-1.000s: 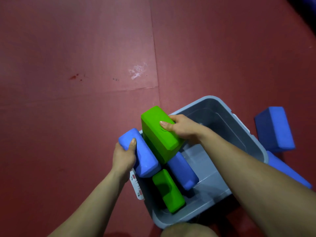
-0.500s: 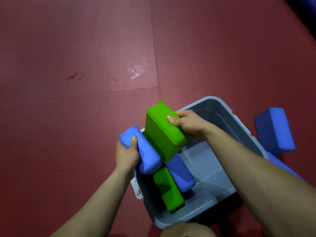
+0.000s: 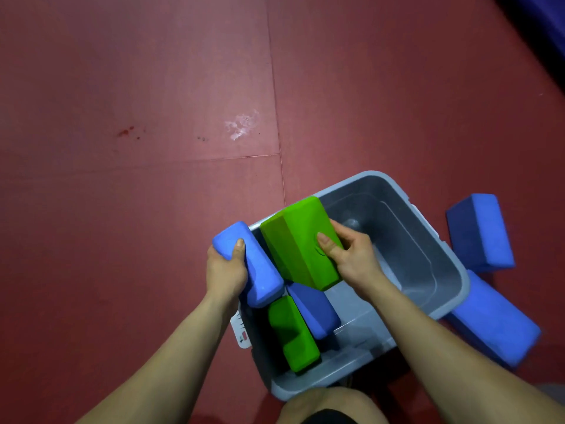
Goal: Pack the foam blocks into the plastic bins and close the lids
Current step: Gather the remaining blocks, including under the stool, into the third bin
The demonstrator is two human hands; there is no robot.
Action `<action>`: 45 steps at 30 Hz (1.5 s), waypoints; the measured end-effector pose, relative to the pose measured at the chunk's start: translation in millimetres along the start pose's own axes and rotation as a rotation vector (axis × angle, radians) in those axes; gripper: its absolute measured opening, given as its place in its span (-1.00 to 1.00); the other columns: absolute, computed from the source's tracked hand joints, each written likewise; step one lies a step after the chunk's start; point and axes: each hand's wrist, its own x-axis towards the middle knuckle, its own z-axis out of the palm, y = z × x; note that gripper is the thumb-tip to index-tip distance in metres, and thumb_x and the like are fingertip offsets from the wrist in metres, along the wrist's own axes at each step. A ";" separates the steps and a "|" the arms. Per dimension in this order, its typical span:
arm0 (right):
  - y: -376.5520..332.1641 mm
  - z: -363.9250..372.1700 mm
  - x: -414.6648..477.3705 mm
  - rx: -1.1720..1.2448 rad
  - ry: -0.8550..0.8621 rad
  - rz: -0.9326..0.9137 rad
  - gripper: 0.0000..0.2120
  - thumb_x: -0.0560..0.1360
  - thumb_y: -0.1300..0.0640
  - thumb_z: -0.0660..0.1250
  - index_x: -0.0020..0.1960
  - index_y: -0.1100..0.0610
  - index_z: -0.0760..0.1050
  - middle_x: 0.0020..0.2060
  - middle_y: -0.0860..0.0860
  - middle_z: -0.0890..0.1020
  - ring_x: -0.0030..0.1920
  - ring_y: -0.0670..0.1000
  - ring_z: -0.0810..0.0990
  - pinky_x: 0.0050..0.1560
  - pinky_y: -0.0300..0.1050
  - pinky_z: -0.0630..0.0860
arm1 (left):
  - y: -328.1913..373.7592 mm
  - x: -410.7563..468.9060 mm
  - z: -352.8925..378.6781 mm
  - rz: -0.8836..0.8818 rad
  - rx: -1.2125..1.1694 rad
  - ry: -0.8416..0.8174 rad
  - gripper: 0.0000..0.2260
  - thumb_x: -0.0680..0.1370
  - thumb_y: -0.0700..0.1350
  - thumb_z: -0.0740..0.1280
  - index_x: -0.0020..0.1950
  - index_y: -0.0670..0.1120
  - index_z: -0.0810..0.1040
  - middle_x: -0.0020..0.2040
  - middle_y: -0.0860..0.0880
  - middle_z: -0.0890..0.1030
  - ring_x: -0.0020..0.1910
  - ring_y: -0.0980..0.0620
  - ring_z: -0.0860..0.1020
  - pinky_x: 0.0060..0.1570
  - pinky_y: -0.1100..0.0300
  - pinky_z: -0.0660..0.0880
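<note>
**Two blocks on their way into the grey bin**

A person crouches over the grey plastic bin (image 3: 367, 191), which sits on the red floor (image 3: 153, 209). The left hand (image 3: 224, 270) is wrapped round a blue foam block (image 3: 263, 280), thumb on top, and holds it tilted over the bin's left rim. The right hand (image 3: 351, 258) grips a green foam block (image 3: 299, 240) near its end, thumb pressed on its face, above the bin's left half.

Beneath them a second green block (image 3: 293, 335) and a lower blue block (image 3: 312, 310) lie slanted along the left wall.

The step looks like seating these two. They want laying flat and square to the walls, using the bare right half, or a lid may not shut later. The foam looks light, matt and round-edged.

A spare blue block (image 3: 480, 231) and a long blue block (image 3: 495, 325) wait on the floor just outside the right rim. I see no lid.
</note>
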 end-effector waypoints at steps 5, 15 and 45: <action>3.8 12.6 8.2 -0.110 -0.015 -0.028 -0.66 0.55 0.20 0.40 0.33 0.15 0.56 0.10 -0.01 0.70 0.12 -0.04 0.66 0.18 -0.09 0.58 | 4.0 -0.7 2.5 0.045 0.056 0.011 -0.58 0.60 0.06 0.33 0.37 -0.13 0.43 0.17 -0.09 0.61 0.11 -0.12 0.59 0.18 -0.09 0.54; 19.4 17.8 18.6 -0.330 -0.105 0.117 -0.74 0.53 0.06 0.44 0.20 0.03 0.65 -0.05 -0.04 0.74 -0.03 -0.08 0.70 0.11 0.09 0.62 | -11.4 4.9 6.9 0.027 0.111 -0.042 -0.65 0.52 0.08 0.40 0.18 -0.12 0.55 0.03 -0.08 0.67 0.03 -0.12 0.64 0.12 -0.14 0.57; 160.5 17.9 56.6 -0.729 -0.290 0.265 -0.39 0.60 -0.25 0.14 0.54 -0.03 0.05 0.43 0.17 0.37 0.30 0.29 0.48 0.20 0.15 0.46 | -91.3 83.0 67.0 -0.048 0.564 -0.040 -0.42 0.60 0.25 0.18 0.22 -0.29 0.31 0.11 -0.39 0.57 0.11 -0.36 0.56 0.03 -0.07 0.45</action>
